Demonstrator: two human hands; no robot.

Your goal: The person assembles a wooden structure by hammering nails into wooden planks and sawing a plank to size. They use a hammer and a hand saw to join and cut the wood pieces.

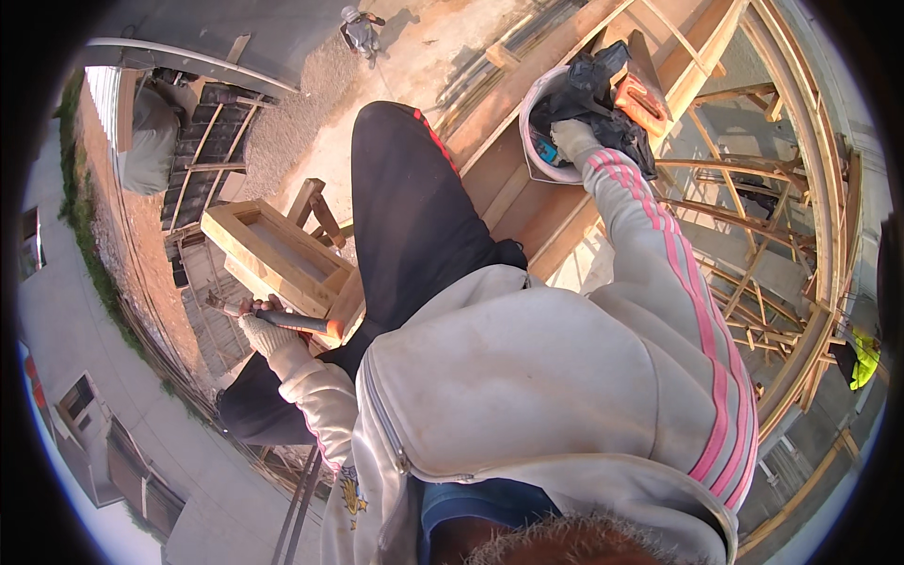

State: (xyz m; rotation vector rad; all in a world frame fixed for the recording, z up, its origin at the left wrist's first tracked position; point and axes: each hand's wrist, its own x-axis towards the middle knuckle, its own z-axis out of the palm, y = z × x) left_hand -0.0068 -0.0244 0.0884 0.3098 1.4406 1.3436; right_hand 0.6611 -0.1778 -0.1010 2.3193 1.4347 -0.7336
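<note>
Both hands are busy: my left hand (266, 331) grips a hammer (273, 318) lying crosswise, while my right hand (573, 139) reaches into the bucket (533, 141), fingers hidden.

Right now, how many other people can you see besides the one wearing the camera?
2: one person on the ground far below, top centre; another in a bright yellow vest at the right edge. Others may be hidden.

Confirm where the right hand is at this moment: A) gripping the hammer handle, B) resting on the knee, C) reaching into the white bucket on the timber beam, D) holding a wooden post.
C: the gloved right hand is down inside the white bucket among dark contents, while the left hand has its grip on the hammer.
</note>
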